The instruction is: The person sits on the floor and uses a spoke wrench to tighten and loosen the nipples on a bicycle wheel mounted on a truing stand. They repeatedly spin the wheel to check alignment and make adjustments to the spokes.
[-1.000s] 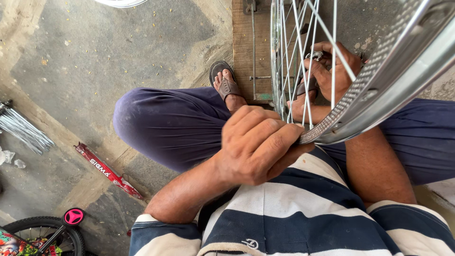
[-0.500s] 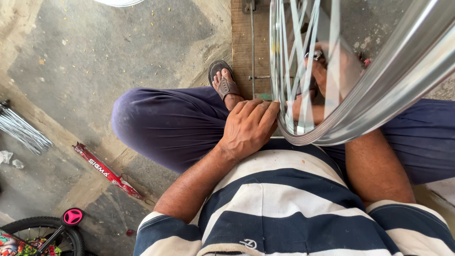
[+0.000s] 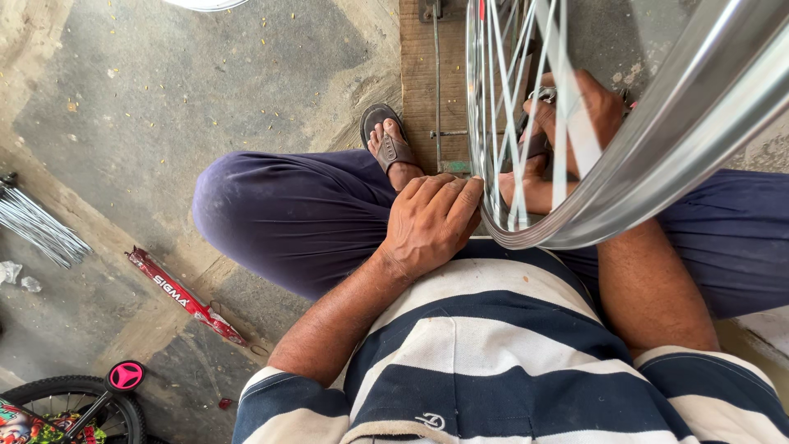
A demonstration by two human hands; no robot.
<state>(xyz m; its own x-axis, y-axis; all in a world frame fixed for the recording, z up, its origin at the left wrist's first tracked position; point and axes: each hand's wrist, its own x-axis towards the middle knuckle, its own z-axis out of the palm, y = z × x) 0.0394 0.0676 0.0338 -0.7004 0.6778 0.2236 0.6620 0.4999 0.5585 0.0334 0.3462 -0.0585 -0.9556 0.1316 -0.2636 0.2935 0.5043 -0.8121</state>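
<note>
Bicycle wheel (image 3: 657, 131) held upright over the seated person's lap, occupying the frame from 12 to 3 o'clock; its spokes (image 3: 509, 107) are already laced into the shiny rim, so the build appears well advanced, with what looks like adjustment at the spokes remaining. Left hand (image 3: 431, 222), at centre, rests with fingers together and curled against the lowest arc of the rim, steadying it rather than clamping it. Right hand (image 3: 579, 111), at 1 o'clock behind the spokes, is closed around a small metal part or tool, though the spokes blur which. Loose spokes (image 3: 37, 222) lie at 9 o'clock; a red packet (image 3: 185, 296) at 8 o'clock; a small bicycle (image 3: 74, 407) at 7 o'clock.
</note>
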